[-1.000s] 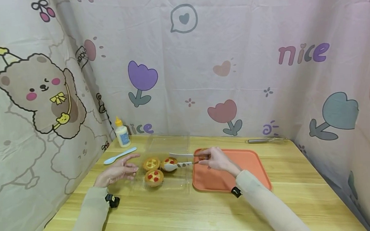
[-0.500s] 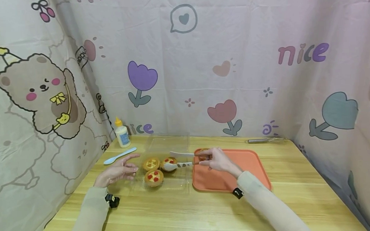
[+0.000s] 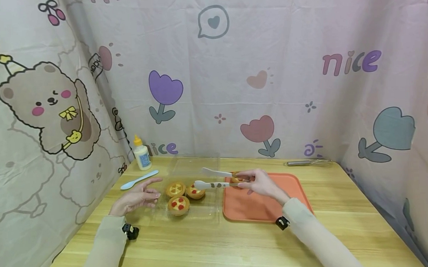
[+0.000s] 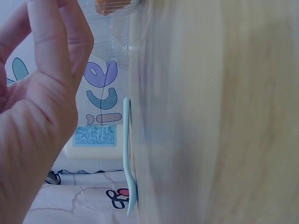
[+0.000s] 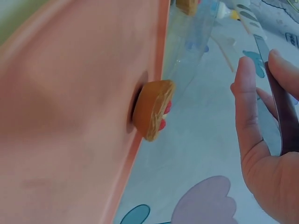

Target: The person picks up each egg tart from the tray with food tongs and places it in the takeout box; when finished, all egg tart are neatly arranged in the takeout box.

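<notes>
My right hand point(image 3: 262, 185) grips a pair of tongs point(image 3: 212, 185) with pale, brown-spotted tips. The tips stand apart with nothing between them, over the right side of a clear plastic container point(image 3: 211, 216). In it sit a yellow-topped tart point(image 3: 175, 188) and two red-dotted ones, the front tart point(image 3: 178, 206) and the right tart point(image 3: 194, 192). Another red-dotted tart point(image 5: 152, 109) rests on the orange tray point(image 3: 266, 206), partly hidden by my right hand in the head view. At the container's left edge is my left hand point(image 3: 135, 200), fingers loosely bent, holding nothing.
A light blue spoon point(image 3: 139, 180) lies behind my left hand, with a yellow-capped glue bottle point(image 3: 142, 156) beyond it. A metal whisk point(image 3: 308, 162) lies at the table's back right. The container's clear lid point(image 3: 194, 165) stands raised at the back.
My right hand and the tongs have moved slightly right, and the near tip has lifted off the right tart. The left hand has stayed put.
</notes>
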`<state>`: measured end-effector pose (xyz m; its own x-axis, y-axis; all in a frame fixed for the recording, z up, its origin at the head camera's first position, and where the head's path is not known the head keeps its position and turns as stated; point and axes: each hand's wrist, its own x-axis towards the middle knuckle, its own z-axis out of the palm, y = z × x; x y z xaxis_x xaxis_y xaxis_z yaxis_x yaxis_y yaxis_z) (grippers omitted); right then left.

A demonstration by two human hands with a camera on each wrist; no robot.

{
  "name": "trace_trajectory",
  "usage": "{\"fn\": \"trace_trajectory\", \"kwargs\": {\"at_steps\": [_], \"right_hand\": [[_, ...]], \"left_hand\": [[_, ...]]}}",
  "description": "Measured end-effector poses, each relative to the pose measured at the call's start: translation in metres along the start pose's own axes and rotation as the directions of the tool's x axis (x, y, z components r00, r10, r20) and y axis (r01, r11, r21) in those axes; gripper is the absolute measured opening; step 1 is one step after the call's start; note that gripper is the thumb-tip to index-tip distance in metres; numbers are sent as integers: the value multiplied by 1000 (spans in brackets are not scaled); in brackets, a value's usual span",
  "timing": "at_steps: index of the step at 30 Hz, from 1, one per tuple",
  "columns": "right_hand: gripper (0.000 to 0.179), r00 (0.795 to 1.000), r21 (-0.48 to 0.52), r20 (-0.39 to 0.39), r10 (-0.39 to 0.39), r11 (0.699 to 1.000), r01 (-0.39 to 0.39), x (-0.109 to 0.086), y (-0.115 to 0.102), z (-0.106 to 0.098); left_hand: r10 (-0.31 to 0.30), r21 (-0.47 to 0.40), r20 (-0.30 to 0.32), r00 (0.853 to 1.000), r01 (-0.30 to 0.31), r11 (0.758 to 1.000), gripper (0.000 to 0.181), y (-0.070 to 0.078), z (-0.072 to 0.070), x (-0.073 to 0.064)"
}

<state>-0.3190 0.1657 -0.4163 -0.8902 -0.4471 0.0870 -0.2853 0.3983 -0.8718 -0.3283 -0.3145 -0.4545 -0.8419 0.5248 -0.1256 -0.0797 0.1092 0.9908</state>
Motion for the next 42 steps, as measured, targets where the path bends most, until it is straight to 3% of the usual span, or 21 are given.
{"fn": "trace_trajectory", "kwargs": {"at_steps": [9,15,23,35,42], "right_hand": [[54,1000,50,3,-2,999,2,-10,14,-10],[58,999,90,-28,37,995,-35,-17,22,-19],[55,997,45,-72,25,999,-22,-26,29,-35],[61,988,149,-132,86,987,-66,-36,44,-56],[63,985,149,-153,78,987,-55,-42,52,-68]], "left_hand": [[1,-10,1,1000,-1,1000,81,-1,0,-1],[4,-4,2,1000,-4,1000,82,0,-1,-2],[2,-8,-3,1000,-2,1000,83,0,-1,-2],[7,-7,1,1000,-7,1000,84,-1,1,-1],[12,-13,2,1000,-12,1000,84,-2,0,-1]]}}
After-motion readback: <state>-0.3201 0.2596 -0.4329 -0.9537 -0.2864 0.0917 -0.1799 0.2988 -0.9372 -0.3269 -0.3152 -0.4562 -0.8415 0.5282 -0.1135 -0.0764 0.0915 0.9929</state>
